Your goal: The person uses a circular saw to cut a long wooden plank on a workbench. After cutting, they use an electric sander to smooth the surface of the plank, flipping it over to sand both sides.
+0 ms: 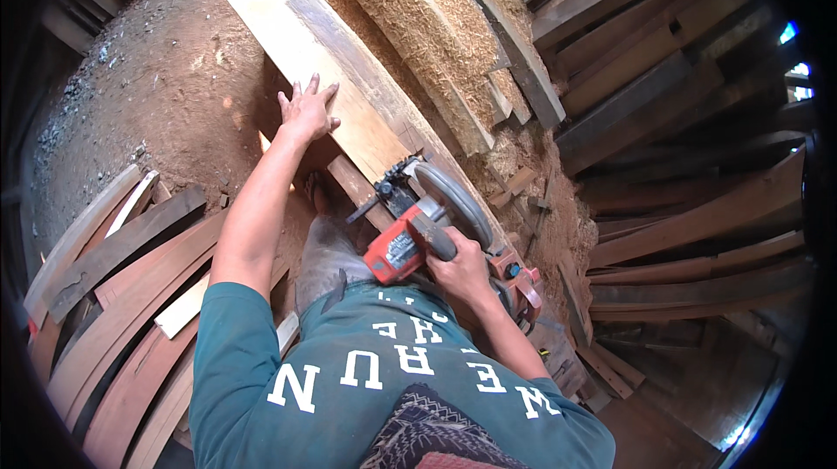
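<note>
A long, pale wooden plank (349, 90) slants from the far left toward my body. My left hand (308, 110) rests on its left edge with fingers spread. At the plank's near end, my right hand (459, 268) is wrapped around the dark rear handle of a red circular saw (397, 247). The saw's round metal guard (453, 203) stands over the wood, and its front fittings sit on the board. Whether the blade is in the wood is hidden.
Another red power tool (520, 288) lies just right of my right wrist. Sawdust covers several timbers (418, 42) beyond the plank. Curved boards are stacked on the right (697, 216) and at the lower left (131, 295). Bare dirt ground (174, 77) lies at the far left.
</note>
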`<state>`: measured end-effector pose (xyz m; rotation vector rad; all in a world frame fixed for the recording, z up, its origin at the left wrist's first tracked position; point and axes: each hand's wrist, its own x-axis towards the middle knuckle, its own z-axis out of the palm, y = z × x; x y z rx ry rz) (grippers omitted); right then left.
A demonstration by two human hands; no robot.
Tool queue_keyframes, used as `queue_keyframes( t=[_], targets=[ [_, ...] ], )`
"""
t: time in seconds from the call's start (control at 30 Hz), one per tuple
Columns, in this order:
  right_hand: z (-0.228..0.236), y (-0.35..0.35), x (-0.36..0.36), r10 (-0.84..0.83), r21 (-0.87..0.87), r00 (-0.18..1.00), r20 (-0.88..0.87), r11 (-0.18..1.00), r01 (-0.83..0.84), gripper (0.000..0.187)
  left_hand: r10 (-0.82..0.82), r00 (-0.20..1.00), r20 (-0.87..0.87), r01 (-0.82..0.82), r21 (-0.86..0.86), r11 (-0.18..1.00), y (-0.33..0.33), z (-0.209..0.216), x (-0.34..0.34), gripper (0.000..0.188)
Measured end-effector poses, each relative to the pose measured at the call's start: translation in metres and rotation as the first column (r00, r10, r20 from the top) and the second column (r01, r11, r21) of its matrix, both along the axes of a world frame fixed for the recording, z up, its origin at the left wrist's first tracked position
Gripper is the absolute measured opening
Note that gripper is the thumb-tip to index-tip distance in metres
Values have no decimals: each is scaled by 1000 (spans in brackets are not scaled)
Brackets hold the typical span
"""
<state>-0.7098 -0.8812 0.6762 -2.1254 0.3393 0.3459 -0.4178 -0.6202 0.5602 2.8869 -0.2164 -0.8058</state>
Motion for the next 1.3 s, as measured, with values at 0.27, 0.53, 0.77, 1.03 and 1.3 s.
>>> queue_keyframes(
  t=[0.27, 0.53, 0.77, 1.03, 1.3],
  targets=[
    [18, -14, -27, 35, -27, 999, -35, 999, -36, 33, -32, 999, -9, 33, 37, 999, -2, 0, 2, 87],
    [13, 0, 2, 27, -68, 999, -31, 997, -29, 36, -22, 1000, -19, 23, 37, 999, 0, -1, 2, 87],
    [-23, 12, 15, -5, 66, 998, 67, 998, 1, 29, 3, 1000, -13, -2, 6, 1000, 2, -2, 0, 87],
    [-46, 21, 28, -4, 108, 994, 111, 994, -8, 26, 55, 997, 45, -49, -123, 991, 8, -3, -11, 84],
    [-44, 27, 45, 7, 143, 995, 103, 989, -22, 30, 537, 841, -68, -468, -591, 657, 60, -77, -130, 53]
  ],
)
